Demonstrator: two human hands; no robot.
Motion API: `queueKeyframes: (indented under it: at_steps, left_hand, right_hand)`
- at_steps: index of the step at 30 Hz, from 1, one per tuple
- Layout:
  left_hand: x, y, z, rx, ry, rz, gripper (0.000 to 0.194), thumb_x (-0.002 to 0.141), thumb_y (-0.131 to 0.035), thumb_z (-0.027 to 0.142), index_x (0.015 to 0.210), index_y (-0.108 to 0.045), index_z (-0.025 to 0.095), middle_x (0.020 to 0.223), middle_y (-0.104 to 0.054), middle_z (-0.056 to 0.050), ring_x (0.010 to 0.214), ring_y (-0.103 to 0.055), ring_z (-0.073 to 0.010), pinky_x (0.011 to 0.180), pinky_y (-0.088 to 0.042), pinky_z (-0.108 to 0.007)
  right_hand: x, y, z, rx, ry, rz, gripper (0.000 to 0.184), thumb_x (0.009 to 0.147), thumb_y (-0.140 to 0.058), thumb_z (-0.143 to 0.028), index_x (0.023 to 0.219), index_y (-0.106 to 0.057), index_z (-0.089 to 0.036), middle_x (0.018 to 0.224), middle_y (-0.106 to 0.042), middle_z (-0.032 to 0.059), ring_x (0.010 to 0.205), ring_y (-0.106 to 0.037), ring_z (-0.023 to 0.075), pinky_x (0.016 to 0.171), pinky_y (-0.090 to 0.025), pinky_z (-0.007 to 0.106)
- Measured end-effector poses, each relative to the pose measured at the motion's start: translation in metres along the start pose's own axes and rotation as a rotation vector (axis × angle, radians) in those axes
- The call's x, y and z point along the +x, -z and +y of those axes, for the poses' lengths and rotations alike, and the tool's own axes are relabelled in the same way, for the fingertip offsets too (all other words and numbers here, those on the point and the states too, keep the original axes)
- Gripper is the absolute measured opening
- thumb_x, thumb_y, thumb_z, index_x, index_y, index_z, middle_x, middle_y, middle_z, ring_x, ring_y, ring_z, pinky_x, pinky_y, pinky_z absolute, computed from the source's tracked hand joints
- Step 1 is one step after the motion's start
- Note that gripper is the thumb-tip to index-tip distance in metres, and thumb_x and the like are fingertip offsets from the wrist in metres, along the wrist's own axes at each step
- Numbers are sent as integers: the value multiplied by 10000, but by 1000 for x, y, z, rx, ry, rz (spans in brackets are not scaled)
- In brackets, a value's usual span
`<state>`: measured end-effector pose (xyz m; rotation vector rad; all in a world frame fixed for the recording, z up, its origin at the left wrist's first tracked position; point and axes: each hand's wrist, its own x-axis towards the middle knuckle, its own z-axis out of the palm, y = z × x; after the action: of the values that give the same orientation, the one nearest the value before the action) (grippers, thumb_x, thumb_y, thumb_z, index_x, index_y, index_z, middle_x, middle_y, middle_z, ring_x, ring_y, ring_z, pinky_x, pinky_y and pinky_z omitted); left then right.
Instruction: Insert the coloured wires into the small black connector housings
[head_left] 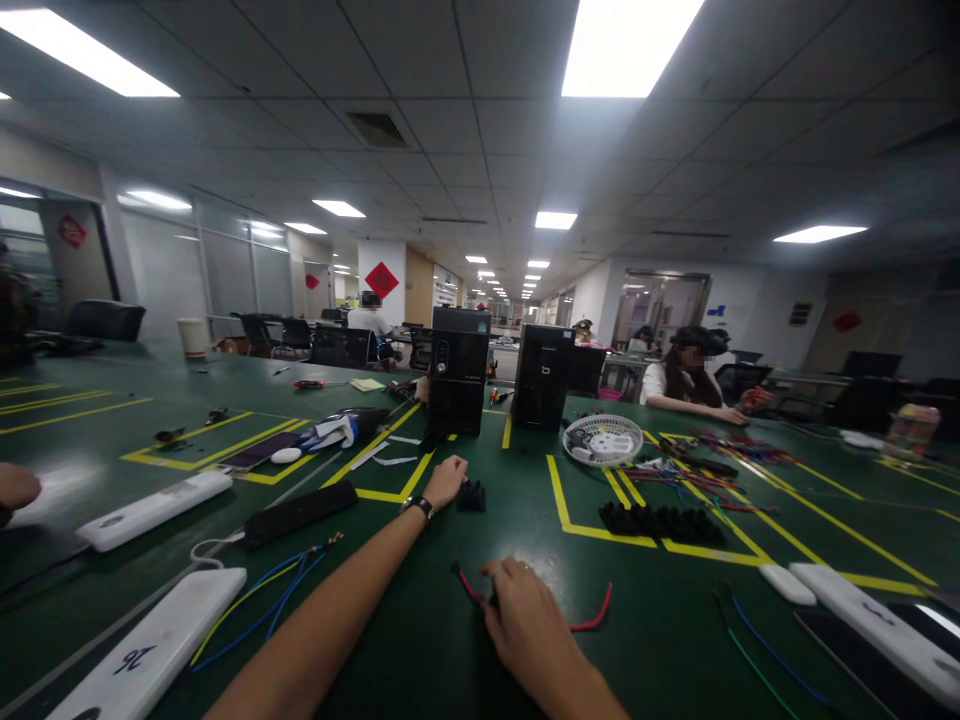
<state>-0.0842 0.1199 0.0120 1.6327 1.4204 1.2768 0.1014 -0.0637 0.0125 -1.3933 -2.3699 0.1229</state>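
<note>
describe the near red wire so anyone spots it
On the green table, nearer the camera than the two black towers, find the right hand. The red wire pokes out on both sides of it. Unlike the blue wires and distant wire tangle, it is partly covered by that hand.

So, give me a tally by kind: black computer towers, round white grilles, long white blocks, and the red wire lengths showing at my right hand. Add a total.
Black computer towers: 2
Round white grille: 1
Long white blocks: 3
Red wire lengths showing at your right hand: 2
Total: 8
</note>
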Motion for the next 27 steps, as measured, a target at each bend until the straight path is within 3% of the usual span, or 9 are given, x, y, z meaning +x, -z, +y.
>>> queueKeyframes:
  at_steps: [5, 9, 12, 17, 18, 20, 23, 25, 27]
  left_hand:
    - [0, 20, 16, 118, -152, -294, 261, 532, -792, 262, 751, -655, 224, 758, -667, -28, 796, -615, -220, 752, -430, -278]
    - [10, 33, 22, 244, -172, -450, 371, 404, -817, 105, 700, -641, 245, 781, -652, -28, 879, -585, -248, 809, -416, -304]
    - [23, 39, 21, 320, -145, -516, 418, 384, -809, 62, 721, -641, 245, 788, -641, -23, 846, -573, -242, 796, -406, -300]
    - [33, 46, 21, 424, -138, -574, 430, 400, -802, 47, 741, -621, 235, 789, -624, -25, 791, -563, -230, 763, -398, -286]
    - [32, 48, 22, 437, -145, -580, 426, 409, -799, 46, 745, -617, 234, 786, -621, -24, 777, -564, -226, 761, -398, -287]
    - [30, 51, 23, 453, -172, -595, 415, 439, -787, 43, 765, -613, 232, 790, -615, -22, 760, -569, -224, 772, -397, -296]
    - [31, 56, 21, 536, -221, -621, 425, 505, -758, 65, 864, -613, 240, 849, -622, -34, 835, -577, -247, 842, -379, -332]
    - [37, 60, 17, 668, -241, -622, 458, 562, -728, 99, 971, -595, 255, 955, -635, -51, 941, -570, -260, 886, -363, -345]
    - [44, 62, 15, 778, -249, -620, 509, 599, -706, 130, 1071, -563, 255, 1050, -631, -77, 1013, -559, -273, 912, -352, -368]
  right_hand:
    - [-3, 16, 16, -63, -28, -139, 227, 782, -565, -223, 1000, -628, -205, 1001, -642, 104, 943, -587, 275, 798, -419, 359]
    - [11, 11, 2, 29, -58, -243, 164, 790, -544, -187, 922, -642, -189, 909, -662, 106, 847, -628, 240, 694, -432, 303]
    - [45, -7, -32, 79, -19, -280, 136, 745, -634, -220, 870, -667, -178, 892, -669, 103, 815, -642, 230, 654, -445, 276]
    - [115, -47, -118, 204, 63, -378, 201, 709, -698, -302, 839, -688, -149, 891, -698, 110, 816, -661, 239, 634, -485, 265]
    - [123, -52, -132, 223, 121, -430, 233, 700, -705, -324, 846, -688, -144, 855, -705, 102, 815, -662, 243, 640, -493, 268]
    - [129, -52, -147, 251, 217, -387, 266, 752, -644, -362, 886, -683, -135, 859, -708, 106, 854, -655, 259, 665, -500, 289]
    - [117, -28, -120, 221, 290, -246, 260, 850, -493, -307, 939, -671, -140, 910, -702, 111, 863, -648, 253, 686, -490, 308]
    - [93, 1, -70, 180, 218, -162, 238, 868, -452, -233, 938, -667, -159, 914, -696, 83, 837, -645, 208, 717, -468, 281]
    - [54, 36, -5, 138, 46, -47, 244, 884, -427, -204, 949, -662, -187, 931, -684, 55, 858, -627, 173, 746, -440, 252]
